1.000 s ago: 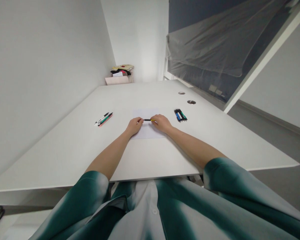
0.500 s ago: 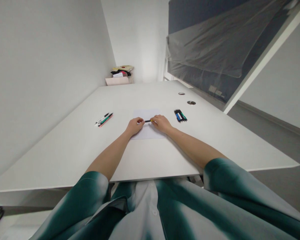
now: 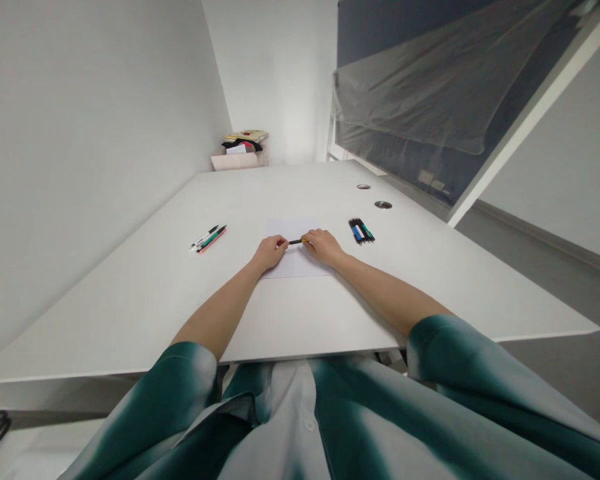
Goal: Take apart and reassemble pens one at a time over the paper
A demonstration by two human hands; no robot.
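Observation:
Between my hands a dark pen (image 3: 295, 242) lies crosswise over a sheet of white paper (image 3: 300, 268). My left hand (image 3: 271, 252) pinches its left end with thumb and fingers. At the other end, my right hand (image 3: 324, 247) is closed on the pen, where a bit of yellow shows by the fingertips. Both hands rest low over the sheet. Its lower edge shows between my wrists.
On the left of the white table (image 3: 300, 320) lies a loose group of several pens (image 3: 209, 239). Several markers (image 3: 361, 231) lie side by side on the right. Two round metal grommets (image 3: 383, 205) are set farther back, and a box of items (image 3: 237, 160) stands at the far end.

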